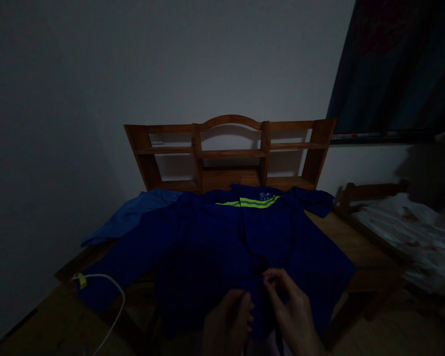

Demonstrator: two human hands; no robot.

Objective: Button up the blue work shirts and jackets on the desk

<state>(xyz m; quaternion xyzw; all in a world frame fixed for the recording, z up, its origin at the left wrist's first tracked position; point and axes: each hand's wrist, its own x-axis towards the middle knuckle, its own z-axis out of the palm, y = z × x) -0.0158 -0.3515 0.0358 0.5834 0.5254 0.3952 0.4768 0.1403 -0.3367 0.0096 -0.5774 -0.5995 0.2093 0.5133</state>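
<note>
Two hands are seen by the counter's (pixel 339 237) near edge: left hand (pixel 228 316) curled, its hold too dark to tell; right hand (pixel 291 301), fingers seemingly pinched on the blue jacket (pixel 215 227). Its front edge is best kept straight, the jacket, spread counter-wide, smoothed toward the back-edge shelf (pixel 230 118).

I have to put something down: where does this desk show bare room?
Bare desk shows between the blue jacket and the desk's right edge. The middle and left are crowded: jacket spread across, lighter blue cloth beside it, left hand and right hand at its lower front.
</note>
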